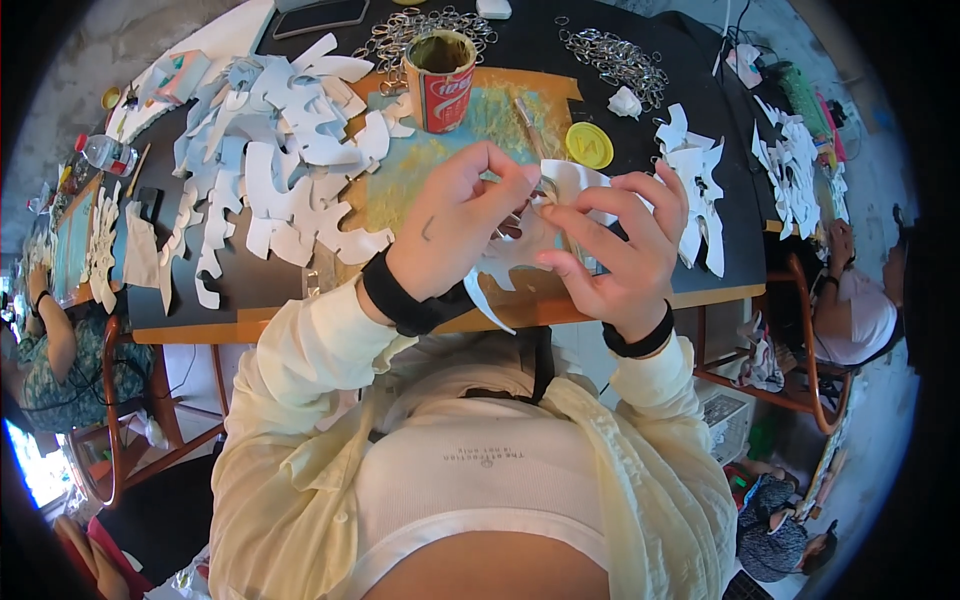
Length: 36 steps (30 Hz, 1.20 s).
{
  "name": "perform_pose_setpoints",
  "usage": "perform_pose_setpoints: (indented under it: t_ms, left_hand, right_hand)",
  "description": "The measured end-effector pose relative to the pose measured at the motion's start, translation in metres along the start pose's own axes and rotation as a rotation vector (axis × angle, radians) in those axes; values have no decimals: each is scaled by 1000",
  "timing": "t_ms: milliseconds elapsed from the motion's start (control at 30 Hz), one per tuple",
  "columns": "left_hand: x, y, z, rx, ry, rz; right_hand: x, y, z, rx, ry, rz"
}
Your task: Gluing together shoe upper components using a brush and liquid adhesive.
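My left hand (pixel 455 225) and my right hand (pixel 620 250) meet above the near edge of the table, both pinching one white cut-out paper shape (pixel 520 262). A small metal ring (pixel 545 190) sits between the fingertips where the hands meet. Both wrists wear black bands. The lower part of the white shape hangs toward my chest. Just beyond the hands lies a glue-stained brown board (pixel 520 105) with a thin brush on it.
A red can (pixel 440 82) holding glue stands on the board, a yellow lid (pixel 589 145) to its right. Piles of white cut-outs (pixel 280 150) lie left and right (pixel 695 175). Metal rings (pixel 615 55) lie at the back. Other people sit at both sides.
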<state>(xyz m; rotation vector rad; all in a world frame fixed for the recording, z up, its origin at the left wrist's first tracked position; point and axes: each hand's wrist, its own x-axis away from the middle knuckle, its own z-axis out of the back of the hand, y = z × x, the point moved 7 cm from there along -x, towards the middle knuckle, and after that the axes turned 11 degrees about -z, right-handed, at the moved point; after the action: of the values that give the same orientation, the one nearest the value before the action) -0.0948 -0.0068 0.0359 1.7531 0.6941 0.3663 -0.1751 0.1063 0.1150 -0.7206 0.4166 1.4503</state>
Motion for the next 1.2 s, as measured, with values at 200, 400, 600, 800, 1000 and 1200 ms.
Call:
perform_pose_setpoints:
  t_ms: [200,400,600,800,1000,1200]
  left_hand:
    - [-4,-2,-2,11,-46,-8]
    - [-9,1,-2,32,-39,-38]
    - [-5,-7,-1,-43,-89,-2]
    - [-6,-5,-2,-60,-87,-21]
    - [-2,-6,-4,46,-20,-30]
    - [1,-11,-2,166,-7,119]
  right_hand:
    - [1,12,2,-10,-4,-81]
    - [2,18,-4,-10,106,-177]
    - [-5,24,-6,-80,151,-332]
    - [-7,16,-15,46,116,-177]
    - [-6,15,-18,-15,164,-250]
    - [11,39,-51,-845,112,-697]
